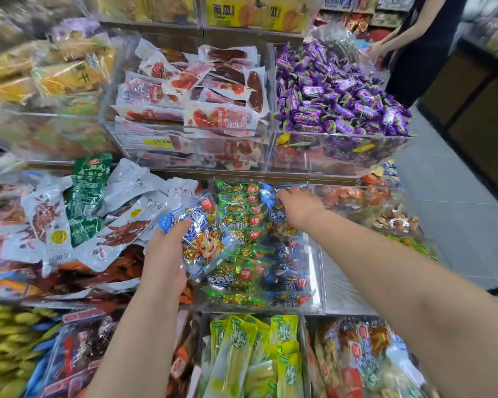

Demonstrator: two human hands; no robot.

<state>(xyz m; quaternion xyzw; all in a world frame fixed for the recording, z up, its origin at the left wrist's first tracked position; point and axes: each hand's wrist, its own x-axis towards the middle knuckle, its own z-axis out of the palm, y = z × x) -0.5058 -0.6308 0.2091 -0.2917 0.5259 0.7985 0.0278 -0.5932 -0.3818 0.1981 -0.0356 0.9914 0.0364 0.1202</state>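
Blue snack bag [202,234]: clear plastic with blue print, a cartoon calf face on the front, a red round label near the top, gold-wrapped pieces inside. It was lifted and tilted, top edge to the far left, bottom corner to the near right. Left hand [164,254] gripped it from the near-left side, thumb on the front, just above the left edge of the clear bin [318,282]. Second blue bag [266,195]: same blue print, crumpled, at the far end of that bin on top of the green and blue packs. Right hand [299,208] had its fingertips curled on its top edge. The two bags were well apart.
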